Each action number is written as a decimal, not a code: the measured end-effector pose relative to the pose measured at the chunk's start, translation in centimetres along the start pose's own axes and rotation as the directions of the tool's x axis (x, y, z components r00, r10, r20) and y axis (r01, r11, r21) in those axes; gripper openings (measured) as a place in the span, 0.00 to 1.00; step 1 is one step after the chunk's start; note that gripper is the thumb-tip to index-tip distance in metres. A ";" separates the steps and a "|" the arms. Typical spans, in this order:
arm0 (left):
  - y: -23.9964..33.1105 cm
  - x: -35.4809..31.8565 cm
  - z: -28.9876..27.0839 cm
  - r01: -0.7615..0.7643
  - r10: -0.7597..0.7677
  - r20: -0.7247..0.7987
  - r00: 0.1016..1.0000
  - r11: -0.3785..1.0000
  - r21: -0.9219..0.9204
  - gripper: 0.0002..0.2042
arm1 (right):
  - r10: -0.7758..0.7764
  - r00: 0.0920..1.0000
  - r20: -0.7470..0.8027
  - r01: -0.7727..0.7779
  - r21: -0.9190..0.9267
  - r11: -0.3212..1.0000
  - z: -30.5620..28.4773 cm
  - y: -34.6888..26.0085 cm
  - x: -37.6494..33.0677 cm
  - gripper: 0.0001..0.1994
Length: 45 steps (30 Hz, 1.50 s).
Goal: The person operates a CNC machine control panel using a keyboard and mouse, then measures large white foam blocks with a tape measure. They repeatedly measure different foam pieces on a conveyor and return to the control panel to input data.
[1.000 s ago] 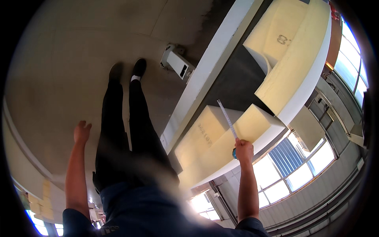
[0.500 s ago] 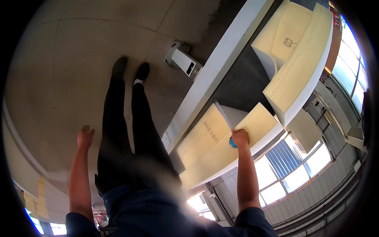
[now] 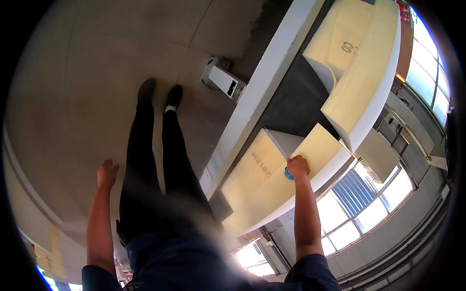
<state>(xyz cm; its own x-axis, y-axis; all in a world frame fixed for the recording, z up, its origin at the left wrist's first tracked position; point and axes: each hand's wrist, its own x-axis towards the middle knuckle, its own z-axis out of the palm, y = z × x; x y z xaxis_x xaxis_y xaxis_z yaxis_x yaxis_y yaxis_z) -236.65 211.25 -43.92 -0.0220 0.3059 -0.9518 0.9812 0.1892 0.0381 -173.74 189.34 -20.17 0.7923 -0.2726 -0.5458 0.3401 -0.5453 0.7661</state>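
Head view: right hand [image 3: 298,166] closed round blue tape measure [image 3: 289,173], which pokes out left of the grip; blade [image 3: 275,143] runs far-left from there along near cream foam block [image 3: 252,177]. Left hand [image 3: 107,173] at left, loosely half-curled, well apart.

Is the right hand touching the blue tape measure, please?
Touching. The head view shows the right hand gripping the blue tape measure, its case partly visible beside the fingers.

Indust. wkshp: lg yellow foam blocks [image 3: 357,87] on long bench [image 3: 255,92], jointed flr [image 3: 107,63], multi-pane windows [image 3: 371,220], panelled wall [image 3: 399,228].
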 end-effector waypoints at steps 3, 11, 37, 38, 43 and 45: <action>-2.1 0.8 -0.5 -0.086 0.089 -0.037 0.995 0.994 0.064 0.26 | -0.003 1.000 -0.014 0.002 -0.011 1.000 0.2 0.8 0.1 0.18; -2.2 1.7 -6.5 -0.134 0.189 -0.111 0.976 0.915 0.379 0.29 | -0.305 0.927 -0.216 0.365 0.353 0.861 7.6 0.2 -7.1 0.20; -24.4 -47.4 45.4 -0.549 -0.648 0.680 0.343 0.449 0.705 0.23 | 0.573 0.555 0.603 0.224 0.556 -0.801 77.3 1.5 -70.0 0.12; -26.3 -49.3 46.7 -0.546 -0.664 0.680 0.312 0.460 0.700 0.23 | 0.754 0.413 0.511 0.296 0.707 -0.642 78.5 3.0 -69.6 0.12; -40.4 -55.8 56.2 -0.518 -0.818 0.571 0.069 0.460 0.721 0.21 | 0.802 0.373 0.467 -0.148 0.883 -0.446 92.2 4.9 -73.1 0.25; -45.5 -56.0 60.7 -0.575 -0.829 0.521 0.203 0.330 0.748 0.19 | 0.834 0.293 0.467 -0.264 0.878 -0.399 99.6 5.3 -76.7 0.25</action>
<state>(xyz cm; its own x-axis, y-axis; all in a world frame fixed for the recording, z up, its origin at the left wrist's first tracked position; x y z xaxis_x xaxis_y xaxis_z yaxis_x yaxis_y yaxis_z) -268.46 128.90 -10.83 -0.7180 -0.5812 -0.3830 0.4800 -0.8119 0.3323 -283.14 128.36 -8.10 0.2794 -0.9049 0.3210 -0.7895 -0.4068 -0.4596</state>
